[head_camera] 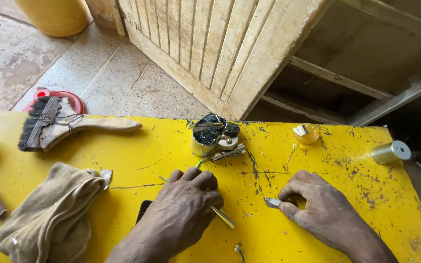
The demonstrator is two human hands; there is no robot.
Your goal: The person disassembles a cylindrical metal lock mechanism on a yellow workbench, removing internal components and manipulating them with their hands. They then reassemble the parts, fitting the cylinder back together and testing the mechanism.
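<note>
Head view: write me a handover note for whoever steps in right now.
Left hand: closed on a thin brass-coloured metal tool, tip pointing right.
Right hand: pinching a small flat grey metal piece against the scratched yellow table.
Small wire-wound motor part stands behind the hands, untouched.
Wooden-handled brush and beige cloth lie left.
Done or left: cannot tell.

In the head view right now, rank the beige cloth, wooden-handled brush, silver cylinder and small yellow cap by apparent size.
1. beige cloth
2. wooden-handled brush
3. silver cylinder
4. small yellow cap, close to the cylinder in size, so this order is unsure.
</note>
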